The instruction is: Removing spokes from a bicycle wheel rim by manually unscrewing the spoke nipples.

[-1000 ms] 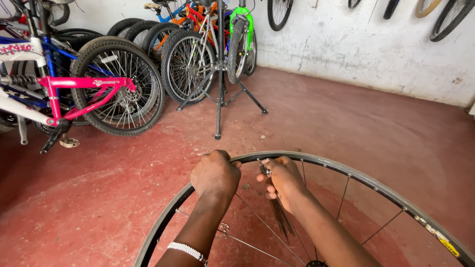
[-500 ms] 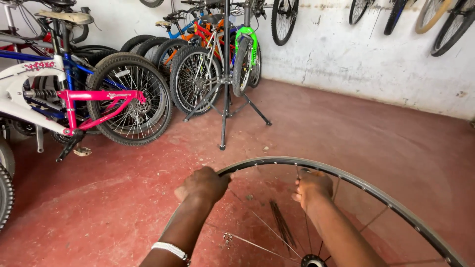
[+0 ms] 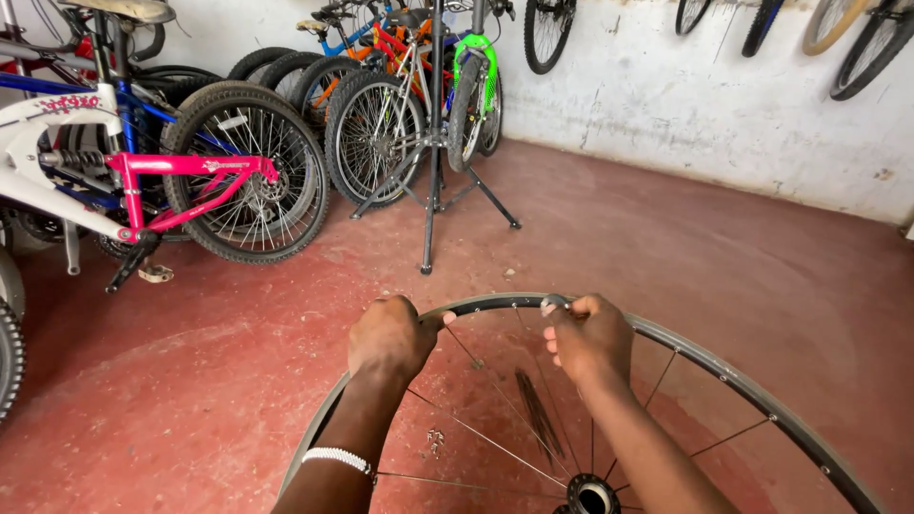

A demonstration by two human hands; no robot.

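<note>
A bare bicycle wheel rim (image 3: 724, 371) stands in front of me, with thin spokes running down to its hub (image 3: 590, 495). My left hand (image 3: 388, 338) is closed over the top of the rim, with a white beaded band on its wrist. My right hand (image 3: 592, 335) is at the rim just to the right. Its thumb and fingers pinch a small grey metal piece (image 3: 554, 303) against the rim's inner edge. Behind the spokes, a bundle of loose spokes (image 3: 538, 414) and a few small bits (image 3: 435, 440) lie on the red floor.
A black repair stand (image 3: 436, 143) on tripod legs stands ahead. A white and pink bicycle (image 3: 171, 181) and several more bicycles (image 3: 400, 105) are parked at the left and back. Wheels (image 3: 862, 38) hang on the white wall.
My hands spread apart along the rim, then came back closer together at its top. My view has shifted slightly, so the wheel sits lower in it.
</note>
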